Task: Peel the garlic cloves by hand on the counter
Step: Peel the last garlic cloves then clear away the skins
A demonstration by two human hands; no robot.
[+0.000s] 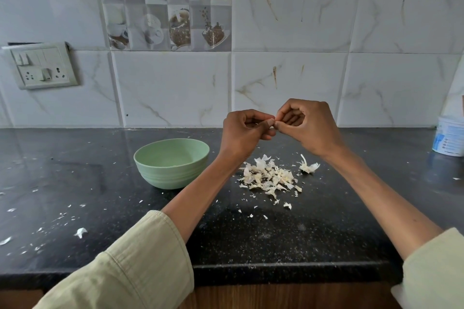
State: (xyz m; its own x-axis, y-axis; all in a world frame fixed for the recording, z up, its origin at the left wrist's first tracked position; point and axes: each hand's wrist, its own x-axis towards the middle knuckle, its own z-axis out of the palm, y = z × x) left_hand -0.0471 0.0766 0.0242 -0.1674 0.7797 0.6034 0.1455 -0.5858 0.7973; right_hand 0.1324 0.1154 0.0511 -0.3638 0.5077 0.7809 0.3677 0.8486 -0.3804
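Both my hands are raised above the black counter (276, 236), fingertips meeting. My left hand (244, 134) and my right hand (307, 126) pinch one small garlic clove (273, 122) between them; the fingers hide nearly all of it. Below the hands lies a heap of pale garlic peels (270, 177), with a papery garlic remnant (308, 165) just to its right. A light green bowl (172, 162) stands left of my left forearm; the part of its inside that shows holds nothing.
Small peel flakes (80, 232) are scattered over the left of the counter. A white and blue tub (449, 137) stands at the far right against the tiled wall. A switch and socket plate (41, 66) hangs on the wall at the left. The counter's front edge runs near my sleeves.
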